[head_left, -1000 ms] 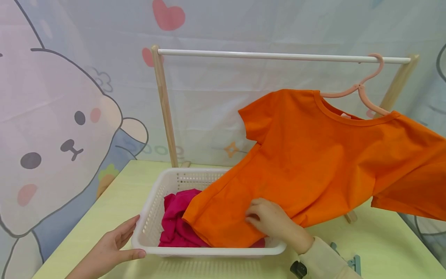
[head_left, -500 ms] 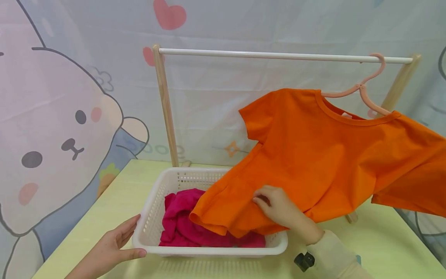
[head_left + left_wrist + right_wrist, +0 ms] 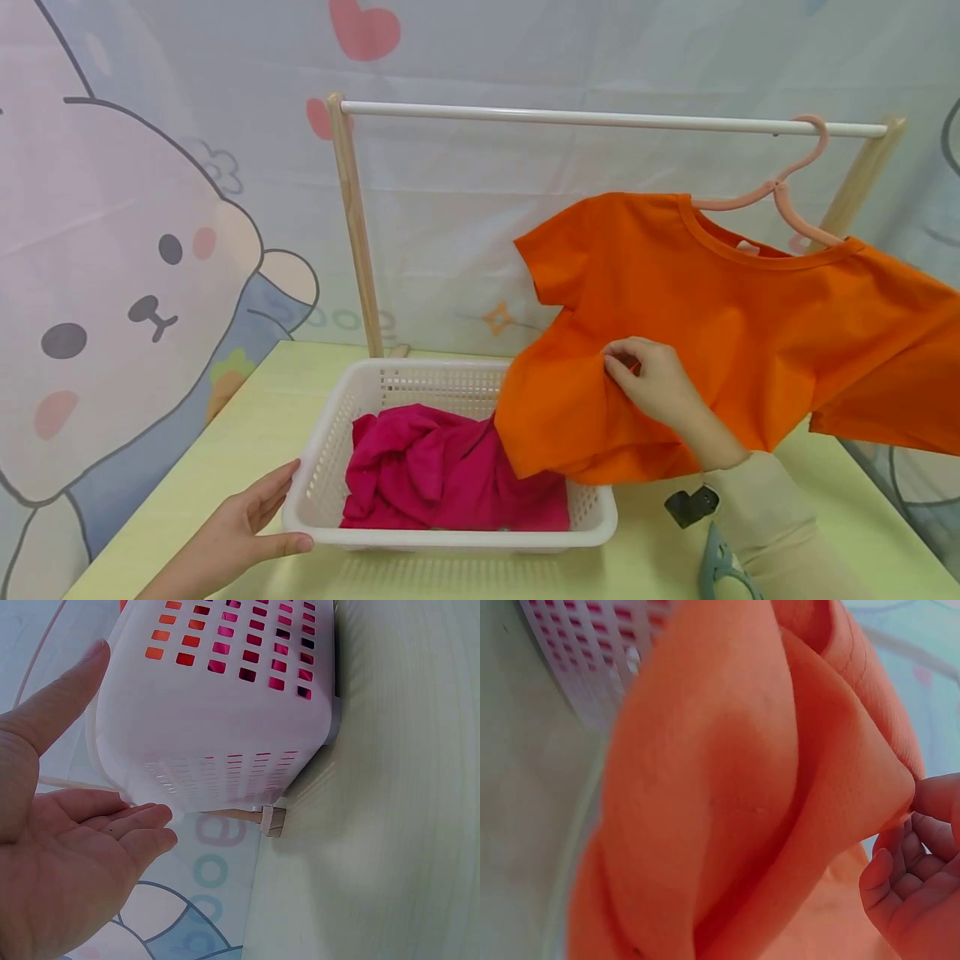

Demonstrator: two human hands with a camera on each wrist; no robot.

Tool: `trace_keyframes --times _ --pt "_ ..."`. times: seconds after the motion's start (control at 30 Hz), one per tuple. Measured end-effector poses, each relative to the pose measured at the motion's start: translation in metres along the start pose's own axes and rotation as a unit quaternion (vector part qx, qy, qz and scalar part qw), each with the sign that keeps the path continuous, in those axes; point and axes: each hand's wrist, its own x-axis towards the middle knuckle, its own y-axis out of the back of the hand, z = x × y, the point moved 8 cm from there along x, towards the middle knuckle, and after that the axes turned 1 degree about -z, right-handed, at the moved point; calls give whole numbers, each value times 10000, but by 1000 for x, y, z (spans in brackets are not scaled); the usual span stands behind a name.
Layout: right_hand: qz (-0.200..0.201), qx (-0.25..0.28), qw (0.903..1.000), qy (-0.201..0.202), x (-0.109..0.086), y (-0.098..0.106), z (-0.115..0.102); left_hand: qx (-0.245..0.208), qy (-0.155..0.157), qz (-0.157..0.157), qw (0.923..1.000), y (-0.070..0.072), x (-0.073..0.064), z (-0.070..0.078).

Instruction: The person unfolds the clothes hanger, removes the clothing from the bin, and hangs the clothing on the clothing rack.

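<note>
An orange T-shirt [image 3: 675, 308] hangs on a pink hanger [image 3: 802, 221], its lower left part drawn over the right side of a white basket [image 3: 450, 540]. My right hand [image 3: 660, 383] pinches a fold of the shirt between thumb and fingers; the right wrist view shows the pinched fold [image 3: 870, 787] at the fingertips. At the basket's left end, my left hand [image 3: 232, 533] touches the rim with thumb and fingers spread. In the left wrist view its fingers are fairly straight against the basket wall. A crumpled magenta cloth [image 3: 442, 475] lies in the basket.
A rack with a white rail [image 3: 562, 117] and wooden posts [image 3: 356, 233] stands behind the basket on the pale yellow table [image 3: 300, 392]. A grey-green plastic piece [image 3: 720, 562] lies at the front right, partly under the right sleeve [image 3: 772, 517]. A printed cloth backdrop [image 3: 450, 50] hangs behind.
My right hand has moved up and right with the pinched shirt, drawing its hem off most of the basket. More of the magenta cloth shows. The left hand has stayed at the rim.
</note>
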Motion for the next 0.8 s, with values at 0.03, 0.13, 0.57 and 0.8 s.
trace_keyframes --times 0.03,0.13,0.57,0.8 --pt "60 -13 10000 -70 1 5 4 9 -14 2 10000 0 0 0" --pt "226 -101 9993 -282 4 21 16 20 -34 -2 10000 0 0 1" --pt "793 -234 9919 -964 14 81 60 -8 -37 -39 10000 1 0 -1" --pt "869 -334 9858 -1394 16 97 81 -119 -136 -36 9998 1 1 1"
